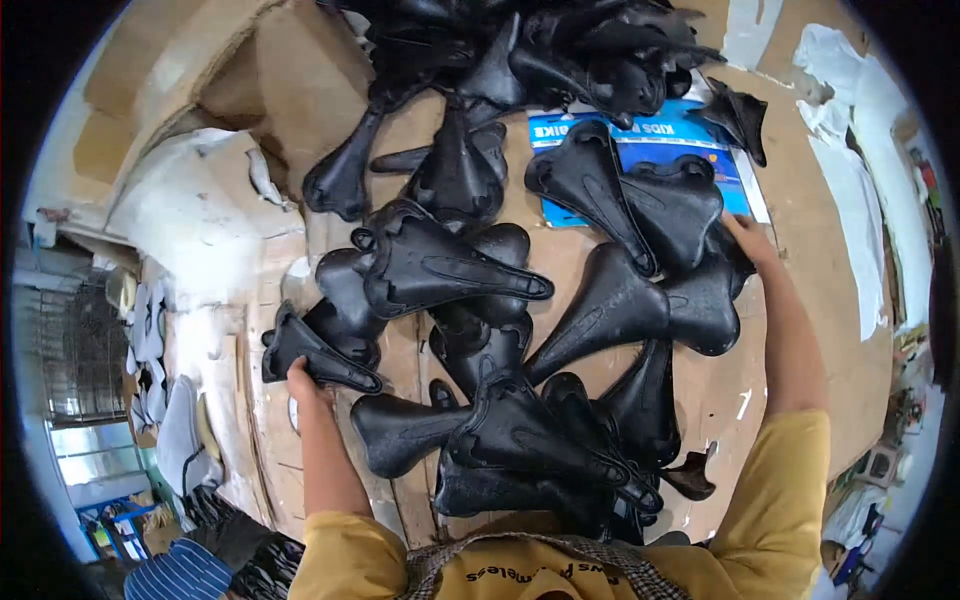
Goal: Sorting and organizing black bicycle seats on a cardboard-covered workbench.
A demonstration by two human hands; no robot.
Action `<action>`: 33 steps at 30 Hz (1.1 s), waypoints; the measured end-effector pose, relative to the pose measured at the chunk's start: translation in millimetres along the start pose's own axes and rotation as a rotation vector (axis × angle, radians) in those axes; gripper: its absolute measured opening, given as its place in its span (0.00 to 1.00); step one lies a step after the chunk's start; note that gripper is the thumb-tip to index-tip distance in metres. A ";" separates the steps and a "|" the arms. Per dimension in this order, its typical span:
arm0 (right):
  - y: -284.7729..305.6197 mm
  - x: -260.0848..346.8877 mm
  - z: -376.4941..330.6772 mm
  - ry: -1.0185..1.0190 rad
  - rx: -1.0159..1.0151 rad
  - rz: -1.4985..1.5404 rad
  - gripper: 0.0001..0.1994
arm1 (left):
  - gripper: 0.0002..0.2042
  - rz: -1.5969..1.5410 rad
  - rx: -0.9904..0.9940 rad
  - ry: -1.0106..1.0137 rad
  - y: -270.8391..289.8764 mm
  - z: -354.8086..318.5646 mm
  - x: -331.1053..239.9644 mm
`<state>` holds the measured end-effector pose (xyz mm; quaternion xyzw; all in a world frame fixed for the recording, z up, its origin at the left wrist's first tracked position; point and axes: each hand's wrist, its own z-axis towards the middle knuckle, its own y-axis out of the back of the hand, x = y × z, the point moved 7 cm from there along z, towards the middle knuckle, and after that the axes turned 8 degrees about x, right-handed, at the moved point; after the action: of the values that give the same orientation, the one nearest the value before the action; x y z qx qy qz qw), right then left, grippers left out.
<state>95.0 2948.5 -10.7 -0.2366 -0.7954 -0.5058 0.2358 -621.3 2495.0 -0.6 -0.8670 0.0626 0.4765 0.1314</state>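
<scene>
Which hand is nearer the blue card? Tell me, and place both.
Right. The right hand is by the lower right corner of the blue card; the left hand is farther off, toward the lower left, holding a black seat.

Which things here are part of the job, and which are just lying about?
Apparently part of the job:
black saddle-shaped piece touched by the left hand
similar piece beside the right hand
heaped black pieces at the top

Apparently just lying about:
blue printed sheet, partly covered
torn white sheet at right
grey curved piece at far left
</scene>
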 end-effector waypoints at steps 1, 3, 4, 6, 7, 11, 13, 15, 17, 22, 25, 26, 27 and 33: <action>-7.7 18.6 16.7 0.075 0.044 0.088 0.38 | 0.16 0.050 0.036 0.011 -2.1 4.5 -0.6; -46.3 83.3 20.8 0.129 0.228 0.344 0.35 | 0.19 0.290 0.053 0.008 -15.3 2.1 -5.4; -63.1 113.9 17.2 0.123 0.357 0.510 0.33 | 0.19 0.298 0.054 0.021 -17.3 6.5 -1.4; -66.9 96.6 54.0 0.304 0.212 0.029 0.30 | 0.18 0.166 0.084 0.056 -43.4 20.5 9.4; -83.5 126.2 42.7 0.292 0.157 -0.204 0.29 | 0.18 0.164 0.069 0.049 -37.8 20.2 7.0; -90.6 199.4 -35.0 0.333 -0.031 -0.538 0.31 | 0.18 0.071 0.162 -0.016 -34.7 12.1 3.6; -106.4 226.6 -56.1 0.384 0.060 -0.560 0.30 | 0.20 0.022 0.298 -0.002 -33.7 4.5 1.9; -127.7 229.7 -69.6 0.627 0.172 -0.439 0.28 | 0.24 -0.017 0.531 -0.022 -56.7 -16.9 -3.8; -148.5 235.5 -74.4 0.569 0.230 -0.683 0.26 | 0.25 0.064 0.596 0.003 -87.1 -39.4 -3.1; -150.5 243.9 -120.4 0.529 0.152 -0.660 0.25 | 0.28 0.388 0.725 0.012 -122.5 -95.9 22.1; -152.9 238.0 -165.3 0.590 0.187 -0.692 0.26 | 0.29 0.342 0.808 -0.020 -139.4 -151.2 39.9; -149.6 227.0 -174.5 0.566 0.185 -0.692 0.26 | 0.28 0.389 0.845 -0.004 -142.0 -164.4 47.5; -149.9 208.7 -186.7 0.543 0.232 -0.721 0.22 | 0.28 0.397 0.862 0.015 -141.2 -180.3 57.5; -131.1 94.3 -312.1 0.292 0.319 -0.267 0.19 | 0.20 0.667 1.396 0.208 -163.3 -284.1 138.2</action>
<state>-16.5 2626.3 74.2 -0.0139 -0.8469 -0.4291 0.3137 -278.7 2572.0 55.7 -0.5590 0.6173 0.2575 0.4900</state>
